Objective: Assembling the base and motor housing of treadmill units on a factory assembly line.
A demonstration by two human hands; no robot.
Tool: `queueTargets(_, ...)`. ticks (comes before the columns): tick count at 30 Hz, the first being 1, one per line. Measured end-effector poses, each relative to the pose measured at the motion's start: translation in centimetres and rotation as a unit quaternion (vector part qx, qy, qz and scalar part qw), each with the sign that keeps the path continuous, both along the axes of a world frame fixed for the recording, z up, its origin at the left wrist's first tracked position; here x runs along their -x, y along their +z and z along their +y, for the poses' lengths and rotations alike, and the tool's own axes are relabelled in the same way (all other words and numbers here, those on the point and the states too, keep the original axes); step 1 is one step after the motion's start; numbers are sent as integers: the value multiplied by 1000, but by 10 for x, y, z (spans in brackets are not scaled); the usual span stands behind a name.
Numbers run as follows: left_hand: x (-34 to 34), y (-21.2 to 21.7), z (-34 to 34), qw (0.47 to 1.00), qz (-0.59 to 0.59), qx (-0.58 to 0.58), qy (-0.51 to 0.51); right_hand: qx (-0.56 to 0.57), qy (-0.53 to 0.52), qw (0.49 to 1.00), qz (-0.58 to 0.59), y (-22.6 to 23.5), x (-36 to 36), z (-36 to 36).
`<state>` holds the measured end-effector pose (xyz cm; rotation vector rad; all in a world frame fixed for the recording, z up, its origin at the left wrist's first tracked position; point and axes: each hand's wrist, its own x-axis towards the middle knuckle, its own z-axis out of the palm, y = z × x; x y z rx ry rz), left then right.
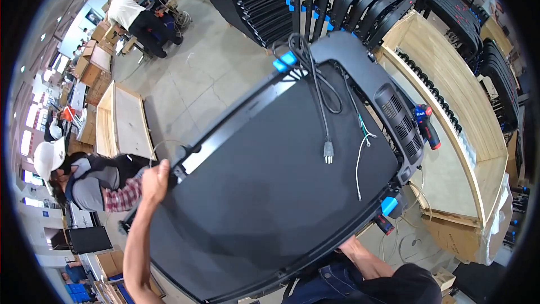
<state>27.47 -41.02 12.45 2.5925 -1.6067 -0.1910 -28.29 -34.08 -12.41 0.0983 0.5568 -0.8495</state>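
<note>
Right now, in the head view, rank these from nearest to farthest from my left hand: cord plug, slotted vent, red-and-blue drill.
From your left hand:
1. Cord plug: to its right, over the black panel.
2. Slotted vent: farther right, in the grey housing.
3. Red-and-blue drill: farthest right, past the housing.

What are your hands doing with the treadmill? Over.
Left hand at left end of treadmill. Right hand at near edge, fingers hidden. Power cable lying on top.
</note>
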Motion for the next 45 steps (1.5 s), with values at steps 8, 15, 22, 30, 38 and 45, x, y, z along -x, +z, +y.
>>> queueTargets(8,-15,-136,-8,996,92,-8,0,-127,1,992,-5,-6,5,-41)
queueTargets(15,33,-101,15,990,-31,133,-48,6,125,982,142,-25,-3,-60)
queueTargets(22,149,-58,213,997,37,70,-12,196,210,925,247,-50,57,17)
queueTargets(30,282,-114,398,960,9,152,236,422,299,770,373,-53,-5,-19)
queueTargets(38,280,-128,405,943,-50,234,232,642,377,481,464,-85,12,-23)
queueTargets(45,281,-133,433,931,-75,261,246,546,559,497,378,53,24,96)
